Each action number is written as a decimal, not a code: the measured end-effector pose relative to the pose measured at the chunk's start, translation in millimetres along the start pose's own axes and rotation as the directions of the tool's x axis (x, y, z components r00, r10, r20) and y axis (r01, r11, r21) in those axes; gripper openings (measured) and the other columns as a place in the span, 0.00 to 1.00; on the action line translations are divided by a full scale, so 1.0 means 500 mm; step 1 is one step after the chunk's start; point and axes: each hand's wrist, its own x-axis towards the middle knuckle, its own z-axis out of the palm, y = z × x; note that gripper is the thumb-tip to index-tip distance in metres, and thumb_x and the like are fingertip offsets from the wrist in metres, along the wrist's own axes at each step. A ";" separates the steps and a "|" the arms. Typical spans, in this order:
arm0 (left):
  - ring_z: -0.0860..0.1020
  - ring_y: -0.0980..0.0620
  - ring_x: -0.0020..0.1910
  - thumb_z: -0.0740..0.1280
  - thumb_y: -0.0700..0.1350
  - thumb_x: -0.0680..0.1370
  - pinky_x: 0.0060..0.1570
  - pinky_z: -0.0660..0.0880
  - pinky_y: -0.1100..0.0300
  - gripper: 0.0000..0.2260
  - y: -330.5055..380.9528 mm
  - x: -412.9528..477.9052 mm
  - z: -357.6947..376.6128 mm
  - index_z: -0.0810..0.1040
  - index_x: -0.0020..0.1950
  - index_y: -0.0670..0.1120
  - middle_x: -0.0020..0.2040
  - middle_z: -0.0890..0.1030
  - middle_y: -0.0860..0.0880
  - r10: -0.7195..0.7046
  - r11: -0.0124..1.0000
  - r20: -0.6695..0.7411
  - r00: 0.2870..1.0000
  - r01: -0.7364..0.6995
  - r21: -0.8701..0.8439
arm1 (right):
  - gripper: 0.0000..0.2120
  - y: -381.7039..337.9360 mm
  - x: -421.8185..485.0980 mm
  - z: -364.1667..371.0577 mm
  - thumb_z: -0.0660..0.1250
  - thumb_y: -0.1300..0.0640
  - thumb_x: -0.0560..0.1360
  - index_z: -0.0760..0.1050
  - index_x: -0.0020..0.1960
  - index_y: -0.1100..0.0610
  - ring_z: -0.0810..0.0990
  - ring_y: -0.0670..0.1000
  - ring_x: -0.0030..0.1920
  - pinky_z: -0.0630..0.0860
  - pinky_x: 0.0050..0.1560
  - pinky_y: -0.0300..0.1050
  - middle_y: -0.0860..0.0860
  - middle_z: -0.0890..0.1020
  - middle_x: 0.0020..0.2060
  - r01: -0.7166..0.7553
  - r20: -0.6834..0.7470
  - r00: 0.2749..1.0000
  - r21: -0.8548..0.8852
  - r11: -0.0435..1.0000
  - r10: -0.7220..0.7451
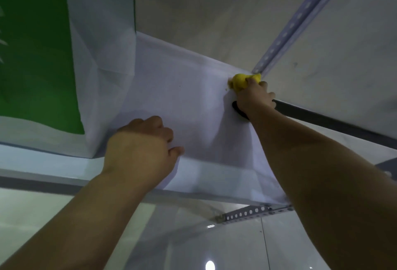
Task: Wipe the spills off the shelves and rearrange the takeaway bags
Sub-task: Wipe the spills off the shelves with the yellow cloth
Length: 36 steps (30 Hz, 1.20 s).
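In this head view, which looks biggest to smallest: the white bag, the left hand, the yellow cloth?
1. white bag
2. left hand, nearer the camera, so flattered
3. yellow cloth, partly hidden by the right hand

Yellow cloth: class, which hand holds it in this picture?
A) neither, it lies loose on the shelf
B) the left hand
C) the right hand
C: the right hand grips the yellow cloth near the perforated upright, while the left hand touches the white bag.
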 end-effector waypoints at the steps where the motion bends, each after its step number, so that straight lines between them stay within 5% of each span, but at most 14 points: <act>1: 0.77 0.40 0.32 0.73 0.52 0.66 0.30 0.73 0.54 0.12 0.002 -0.001 0.000 0.82 0.34 0.43 0.35 0.79 0.42 -0.008 1.000 -0.002 1.000 0.008 -0.002 | 0.30 -0.006 0.010 -0.002 0.64 0.50 0.72 0.57 0.72 0.50 0.61 0.65 0.66 0.59 0.64 0.63 0.56 0.62 0.69 -0.008 0.004 1.000 0.023 1.000 0.008; 4: 0.76 0.41 0.31 0.68 0.52 0.65 0.27 0.73 0.55 0.12 0.008 -0.002 0.002 0.81 0.32 0.44 0.33 0.78 0.44 -0.012 1.000 -0.010 1.000 0.012 0.006 | 0.23 -0.036 0.032 -0.005 0.57 0.48 0.75 0.61 0.70 0.43 0.59 0.63 0.69 0.59 0.66 0.64 0.55 0.60 0.72 0.168 0.067 0.983 0.040 0.985 -0.170; 11: 0.75 0.41 0.32 0.60 0.55 0.68 0.30 0.74 0.52 0.17 -0.003 -0.002 0.008 0.79 0.32 0.45 0.34 0.77 0.44 0.001 1.000 -0.013 1.000 -0.001 -0.014 | 0.21 -0.015 0.010 0.018 0.60 0.47 0.76 0.65 0.69 0.40 0.67 0.61 0.66 0.63 0.67 0.54 0.51 0.67 0.70 0.636 0.015 0.767 0.107 0.764 -0.641; 13: 0.75 0.42 0.32 0.62 0.55 0.68 0.30 0.74 0.53 0.15 -0.005 -0.003 0.006 0.80 0.32 0.45 0.34 0.77 0.45 -0.003 1.000 -0.015 1.000 0.003 -0.019 | 0.20 0.022 0.034 0.013 0.58 0.46 0.77 0.65 0.68 0.41 0.68 0.61 0.66 0.64 0.67 0.54 0.54 0.67 0.69 0.513 0.006 0.855 0.126 0.849 -0.518; 15: 0.75 0.42 0.33 0.64 0.55 0.67 0.30 0.73 0.55 0.13 -0.006 -0.005 0.003 0.80 0.33 0.46 0.34 0.77 0.46 -0.012 1.000 -0.002 1.000 0.012 -0.021 | 0.20 0.018 0.052 0.002 0.54 0.44 0.76 0.64 0.68 0.44 0.65 0.64 0.67 0.62 0.68 0.57 0.57 0.65 0.70 0.188 0.033 0.980 0.175 0.967 -0.197; 17: 0.75 0.42 0.34 0.65 0.54 0.68 0.31 0.72 0.56 0.13 -0.006 -0.007 0.002 0.80 0.34 0.46 0.35 0.78 0.46 -0.016 1.000 0.005 1.000 0.016 -0.019 | 0.24 -0.024 0.042 0.005 0.54 0.45 0.76 0.60 0.70 0.48 0.62 0.65 0.69 0.59 0.68 0.61 0.58 0.63 0.70 0.038 0.029 0.999 0.117 0.992 -0.042; 21: 0.75 0.42 0.36 0.62 0.54 0.69 0.34 0.74 0.53 0.15 -0.005 -0.004 0.003 0.82 0.36 0.45 0.37 0.78 0.46 -0.001 1.000 0.019 1.000 0.002 -0.029 | 0.29 -0.094 -0.024 0.020 0.59 0.41 0.72 0.56 0.71 0.38 0.65 0.67 0.65 0.63 0.64 0.59 0.57 0.63 0.70 0.352 0.080 0.927 0.140 0.925 -0.365; 24: 0.75 0.43 0.34 0.62 0.55 0.69 0.33 0.74 0.53 0.15 -0.008 -0.006 0.001 0.82 0.36 0.45 0.35 0.78 0.46 0.001 1.000 0.018 1.000 0.000 -0.015 | 0.24 -0.068 -0.032 0.029 0.61 0.47 0.75 0.61 0.70 0.36 0.66 0.61 0.66 0.64 0.65 0.56 0.50 0.64 0.72 0.673 0.041 0.732 0.107 0.732 -0.680; 26: 0.75 0.43 0.33 0.64 0.54 0.68 0.31 0.73 0.55 0.13 -0.008 -0.007 0.001 0.81 0.34 0.46 0.34 0.78 0.46 -0.009 1.000 0.010 1.000 0.009 -0.026 | 0.24 -0.049 0.005 0.015 0.60 0.46 0.76 0.61 0.71 0.38 0.67 0.60 0.67 0.65 0.66 0.56 0.51 0.66 0.71 0.566 0.044 0.819 0.100 0.818 -0.572; 28: 0.75 0.43 0.33 0.65 0.53 0.67 0.32 0.70 0.57 0.12 -0.007 -0.009 0.003 0.81 0.34 0.46 0.34 0.77 0.46 -0.020 0.999 -0.005 1.000 0.019 -0.038 | 0.24 -0.060 0.028 0.005 0.58 0.48 0.76 0.60 0.72 0.42 0.66 0.62 0.67 0.65 0.66 0.60 0.55 0.66 0.70 0.300 0.061 0.952 0.025 0.954 -0.301; 30: 0.75 0.44 0.33 0.65 0.52 0.67 0.32 0.68 0.58 0.11 -0.006 -0.006 0.007 0.81 0.33 0.46 0.34 0.77 0.46 -0.027 0.999 -0.028 0.999 0.026 -0.039 | 0.24 -0.109 0.006 0.011 0.56 0.50 0.76 0.59 0.71 0.47 0.63 0.64 0.68 0.62 0.65 0.63 0.56 0.64 0.70 0.182 0.018 0.983 -0.001 0.983 -0.182; 32: 0.75 0.43 0.34 0.65 0.52 0.66 0.31 0.70 0.57 0.11 -0.005 -0.006 0.008 0.81 0.34 0.46 0.35 0.78 0.46 -0.034 0.998 -0.023 0.999 0.033 -0.045 | 0.26 -0.160 -0.051 0.024 0.56 0.51 0.76 0.55 0.73 0.46 0.63 0.65 0.66 0.62 0.62 0.62 0.56 0.62 0.70 0.304 0.001 0.953 0.028 0.952 -0.304; 36: 0.76 0.41 0.33 0.68 0.52 0.66 0.29 0.73 0.56 0.11 -0.001 -0.007 0.006 0.82 0.34 0.44 0.35 0.79 0.45 -0.038 0.998 -0.009 0.999 0.038 -0.057 | 0.24 -0.142 -0.131 0.038 0.59 0.48 0.76 0.60 0.70 0.35 0.66 0.62 0.62 0.63 0.60 0.54 0.49 0.62 0.72 0.659 0.017 0.749 0.087 0.747 -0.662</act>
